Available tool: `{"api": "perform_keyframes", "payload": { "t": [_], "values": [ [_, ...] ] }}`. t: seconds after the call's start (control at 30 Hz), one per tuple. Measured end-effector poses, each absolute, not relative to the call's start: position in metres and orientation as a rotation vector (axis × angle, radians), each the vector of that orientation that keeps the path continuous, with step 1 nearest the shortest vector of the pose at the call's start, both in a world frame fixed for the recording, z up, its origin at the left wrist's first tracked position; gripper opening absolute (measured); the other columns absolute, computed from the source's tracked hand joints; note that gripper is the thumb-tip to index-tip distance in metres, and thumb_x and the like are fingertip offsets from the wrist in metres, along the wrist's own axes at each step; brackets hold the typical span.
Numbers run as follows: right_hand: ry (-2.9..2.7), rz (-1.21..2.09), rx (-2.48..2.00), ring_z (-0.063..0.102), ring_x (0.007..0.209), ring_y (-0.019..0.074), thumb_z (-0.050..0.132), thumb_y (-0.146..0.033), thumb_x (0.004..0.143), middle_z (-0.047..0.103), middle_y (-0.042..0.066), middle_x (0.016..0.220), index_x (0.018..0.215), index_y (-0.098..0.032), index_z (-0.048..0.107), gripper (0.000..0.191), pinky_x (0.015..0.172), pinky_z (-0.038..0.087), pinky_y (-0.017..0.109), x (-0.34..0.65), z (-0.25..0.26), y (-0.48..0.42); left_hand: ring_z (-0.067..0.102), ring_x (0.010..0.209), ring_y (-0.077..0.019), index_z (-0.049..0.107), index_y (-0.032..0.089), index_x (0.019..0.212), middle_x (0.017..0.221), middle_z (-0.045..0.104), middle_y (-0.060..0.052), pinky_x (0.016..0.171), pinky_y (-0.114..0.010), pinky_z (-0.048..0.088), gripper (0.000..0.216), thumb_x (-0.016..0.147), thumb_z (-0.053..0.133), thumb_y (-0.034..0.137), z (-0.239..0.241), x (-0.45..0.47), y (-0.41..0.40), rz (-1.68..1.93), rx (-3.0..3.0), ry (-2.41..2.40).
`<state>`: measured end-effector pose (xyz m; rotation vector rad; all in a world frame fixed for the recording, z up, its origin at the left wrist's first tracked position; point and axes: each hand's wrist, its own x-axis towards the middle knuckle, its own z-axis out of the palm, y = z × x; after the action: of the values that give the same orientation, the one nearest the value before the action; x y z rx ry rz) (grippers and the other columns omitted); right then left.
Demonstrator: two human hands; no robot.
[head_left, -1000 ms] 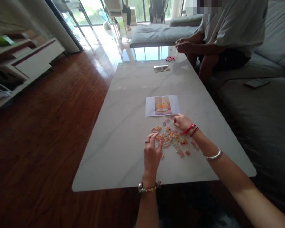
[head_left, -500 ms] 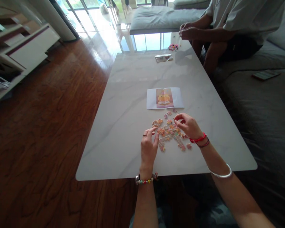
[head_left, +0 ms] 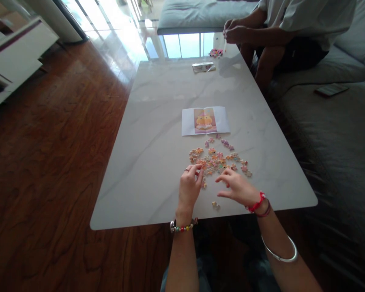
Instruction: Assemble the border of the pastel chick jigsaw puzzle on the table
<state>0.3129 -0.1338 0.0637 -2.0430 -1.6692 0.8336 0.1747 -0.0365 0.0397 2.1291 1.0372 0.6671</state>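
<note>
Fingers of my right hand (head_left: 241, 189) are spread wide, thumb well off the forefinger, with nothing to be seen between them; on my left hand (head_left: 189, 185) thumb and forefinger come close together, and I cannot tell whether a piece sits in that narrow pinch. From the right hand, a tiny cream-and-grey bit of puzzle (head_left: 215, 205) lies near at eight o'clock, and a loose heap of small, knobbed, pastel jigsaw pieces (head_left: 211, 162) spreads at ten, which is two o'clock from the left. I judge the step in hand to be sorting and matching these; the next move calls, I think, for a fine fingertip pinch and a check against the printed picture. That is on a white, creased paper sheet (head_left: 205, 121) just past the heap at twelve o'clock, upon a glossy, white, grey-veined tabletop (head_left: 149, 162). Farther out at twelve lies a flat, silvery packet (head_left: 203, 67).
</note>
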Motion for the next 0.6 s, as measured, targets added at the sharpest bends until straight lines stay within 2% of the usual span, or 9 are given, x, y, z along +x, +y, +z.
{"api": "perform_keyframes", "payload": {
  "t": [0.07,0.17,0.3,0.43,0.5,0.6],
  "values": [
    [-1.837,0.855,-2.177,0.057,0.073,0.0158,0.068,-0.025,0.060,0.052,0.008,0.097,0.093,-0.017,0.057,0.036,0.063,0.045,0.027,0.292,0.068,-0.139,0.057,0.066,-0.0100,0.055,0.018,0.090,0.086,0.059,-0.003,0.067,-0.024,0.045,0.014,0.080,0.047,0.022,0.041,0.174,-0.037,0.667,2.138,1.052],
    [-1.950,0.923,-2.341,0.058,0.072,0.0169,0.058,-0.013,0.067,0.055,0.007,0.090,0.085,-0.016,0.057,0.018,0.060,0.043,0.026,0.271,0.066,-0.143,0.057,0.067,-0.0106,0.055,0.018,0.090,0.086,0.059,-0.004,0.067,-0.025,0.045,0.014,0.080,0.046,0.022,0.043,0.171,-0.037,0.643,2.151,1.083],
    [-1.901,0.945,-2.260,0.059,0.077,0.0180,0.054,-0.009,0.068,0.060,0.007,0.083,0.078,-0.016,0.057,0.013,0.065,0.043,0.027,0.271,0.057,-0.142,0.057,0.068,-0.0113,0.055,0.017,0.090,0.087,0.059,-0.004,0.068,-0.026,0.045,0.014,0.081,0.046,0.023,0.044,0.167,-0.039,0.627,2.158,1.101],
    [-1.460,1.089,-1.998,0.060,0.068,0.0149,0.057,-0.012,0.067,0.062,0.002,0.068,0.078,-0.016,0.059,0.012,0.062,0.046,0.026,0.285,0.050,-0.136,0.058,0.070,-0.0111,0.056,0.018,0.089,0.086,0.060,-0.004,0.069,-0.025,0.045,0.014,0.080,0.046,0.023,0.045,0.165,-0.041,0.611,2.101,1.085],
    [-1.088,1.157,-1.832,0.061,0.062,0.0141,0.056,-0.021,0.070,0.062,0.002,0.067,0.080,-0.015,0.058,0.012,0.054,0.048,0.025,0.291,0.047,-0.133,0.058,0.069,-0.0106,0.056,0.018,0.089,0.086,0.060,-0.003,0.067,-0.024,0.046,0.014,0.080,0.047,0.025,0.045,0.165,-0.043,0.581,2.035,1.051],
    [-0.712,1.118,-1.673,0.063,0.061,0.0159,0.059,-0.032,0.068,0.063,0.004,0.069,0.082,-0.014,0.056,0.023,0.045,0.048,0.023,0.301,0.043,-0.131,0.059,0.067,-0.0101,0.055,0.019,0.091,0.086,0.061,-0.003,0.064,-0.024,0.047,0.016,0.078,0.051,0.027,0.043,0.171,-0.047,0.503,1.979,0.963]
  ]
}}
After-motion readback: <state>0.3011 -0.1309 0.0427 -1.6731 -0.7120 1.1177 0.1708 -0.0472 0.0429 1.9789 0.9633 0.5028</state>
